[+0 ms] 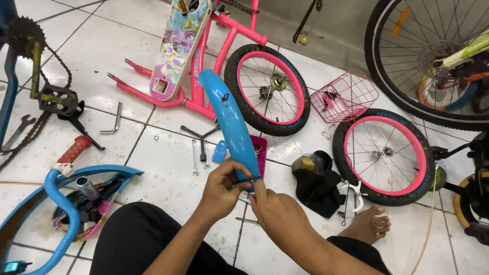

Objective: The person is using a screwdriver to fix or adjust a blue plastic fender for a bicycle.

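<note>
Blue mudguard (230, 119), off any bike, is held upright over the tiled floor (168, 168) near the middle of the scene, its lower end gripped by both hands. The left hand (221, 186) wraps its fingers around that end; the right hand (275, 211) pinches small hardware at the tip, fingers together. The work looks early: the pink frame (224, 48) lies stripped at the far side, two pink-rimmed wheels (267, 89) sit loose to the right, and spanners (199, 155) lie scattered nearby. Fitting the guard seems not yet done.
</note>
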